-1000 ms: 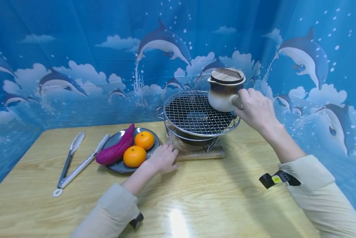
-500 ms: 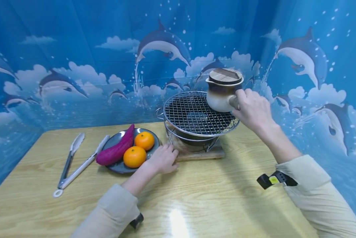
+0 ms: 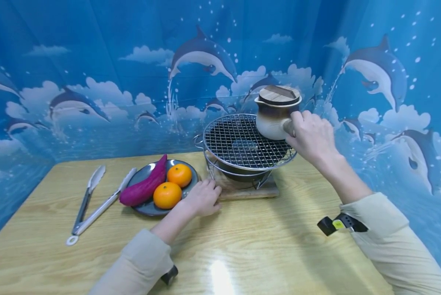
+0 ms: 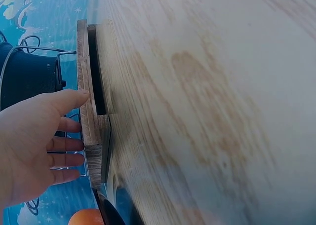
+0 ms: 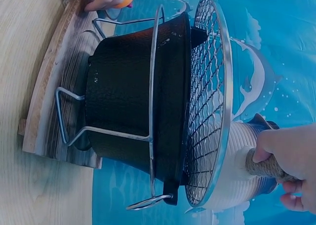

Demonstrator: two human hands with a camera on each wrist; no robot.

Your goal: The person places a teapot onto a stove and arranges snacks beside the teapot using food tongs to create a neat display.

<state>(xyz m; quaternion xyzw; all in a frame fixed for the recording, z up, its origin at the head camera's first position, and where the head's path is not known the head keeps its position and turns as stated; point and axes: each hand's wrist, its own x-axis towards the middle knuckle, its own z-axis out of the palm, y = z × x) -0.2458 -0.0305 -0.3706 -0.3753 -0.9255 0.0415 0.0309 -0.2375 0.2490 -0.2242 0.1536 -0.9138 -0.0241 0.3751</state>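
My right hand grips the rope-wrapped side handle of a brown-and-cream ceramic teapot with a wooden lid. The teapot stands upright at the right rear of a round wire grill rack; whether its base touches the mesh I cannot tell. Under the rack is a black stove in a wire frame, set on a wooden board. At the board's left front corner rests my left hand. In the left wrist view its thumb and fairly straight fingers touch the board's edge.
Left of the board, a dark plate holds a purple sweet potato and two oranges. Metal tongs lie spread open farther left. A blue dolphin-print curtain rises behind the wooden table.
The right hand and the teapot have shifted slightly left over the rack, then stayed nearly still. The left hand keeps its place at the board.
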